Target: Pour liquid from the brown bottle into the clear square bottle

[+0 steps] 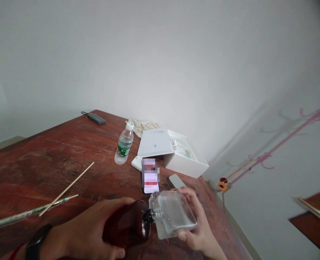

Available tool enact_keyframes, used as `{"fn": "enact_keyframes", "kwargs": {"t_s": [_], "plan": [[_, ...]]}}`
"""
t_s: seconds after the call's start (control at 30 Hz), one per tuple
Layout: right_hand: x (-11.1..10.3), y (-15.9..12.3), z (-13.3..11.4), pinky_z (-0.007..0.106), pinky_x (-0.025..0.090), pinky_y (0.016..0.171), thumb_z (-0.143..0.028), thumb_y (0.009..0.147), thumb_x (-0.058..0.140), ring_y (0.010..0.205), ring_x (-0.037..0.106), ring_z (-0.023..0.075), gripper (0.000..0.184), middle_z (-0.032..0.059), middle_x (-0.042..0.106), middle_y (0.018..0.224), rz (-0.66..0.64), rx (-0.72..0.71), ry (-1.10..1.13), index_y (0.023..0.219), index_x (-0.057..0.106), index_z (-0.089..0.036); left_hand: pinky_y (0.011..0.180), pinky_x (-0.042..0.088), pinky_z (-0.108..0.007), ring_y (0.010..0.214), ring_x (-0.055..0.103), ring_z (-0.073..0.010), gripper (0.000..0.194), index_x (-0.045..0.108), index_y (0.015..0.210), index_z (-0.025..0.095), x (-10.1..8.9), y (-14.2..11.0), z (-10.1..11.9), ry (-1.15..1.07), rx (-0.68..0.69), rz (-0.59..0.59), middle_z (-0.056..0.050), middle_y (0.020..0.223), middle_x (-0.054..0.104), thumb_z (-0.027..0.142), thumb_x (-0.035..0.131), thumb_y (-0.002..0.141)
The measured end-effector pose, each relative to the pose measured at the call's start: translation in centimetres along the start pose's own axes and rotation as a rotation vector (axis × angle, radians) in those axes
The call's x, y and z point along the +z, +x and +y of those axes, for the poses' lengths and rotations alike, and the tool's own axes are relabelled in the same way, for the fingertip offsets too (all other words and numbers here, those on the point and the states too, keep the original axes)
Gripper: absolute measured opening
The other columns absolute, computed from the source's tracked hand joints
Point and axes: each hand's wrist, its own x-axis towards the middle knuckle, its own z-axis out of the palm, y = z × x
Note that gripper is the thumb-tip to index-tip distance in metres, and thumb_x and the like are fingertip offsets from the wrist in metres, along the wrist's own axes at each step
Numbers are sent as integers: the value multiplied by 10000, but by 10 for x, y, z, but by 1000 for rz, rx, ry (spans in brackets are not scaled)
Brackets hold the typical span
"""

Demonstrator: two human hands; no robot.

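Note:
My left hand is wrapped around a dark reddish-brown bottle lying tilted on its side, its black neck pointing right. In my right hand is a clear, square-sided bottle, also on its side, with its threaded neck facing left. The two necks meet mouth to mouth; whether one sits inside the other I cannot tell. Just beyond them lies a phone with its screen lit and partly blurred out. A grey flat object rests behind the clear bottle.
A water bottle stands upright on the wooden table. An opened white box sits near a cloth by the wall. Chopsticks, one pair partly wrapped, lie left. Farther back is a grey device; right, a pink rack.

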Motion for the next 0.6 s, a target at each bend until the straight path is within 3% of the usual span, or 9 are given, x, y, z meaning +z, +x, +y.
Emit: {"fn": "enact_keyframes", "kwargs": {"t_s": [0.17, 0.47, 0.6], "plan": [[-1, 2, -4, 418, 666, 911, -607, 801, 958, 1117, 816, 337, 769, 96, 776, 1315, -34, -13, -28, 1426, 562, -400, 1105, 578, -417, 1309, 708, -364, 829, 668, 1427, 339, 1, 0, 0, 19, -4, -11, 1, 1460, 753, 134, 902, 658], [3, 1, -3, 464, 677, 875, -698, 757, 934, 1064, 815, 371, 824, 125, 770, 1270, 17, -3, -79, 1397, 544, -355, 1100, 595, -431, 1281, 721, -362, 838, 671, 1417, 354, 2, -1, -2, 41, -5, -7, 8, 1441, 755, 141, 897, 639], [5, 1, -3, 487, 676, 884, -729, 733, 931, 1147, 792, 416, 842, 139, 767, 1250, 48, -11, -94, 1377, 555, -337, 1120, 591, -455, 1299, 712, -373, 854, 660, 1436, 359, 2, -2, -3, 48, 6, 2, -7, 1464, 747, 175, 908, 640]]}}
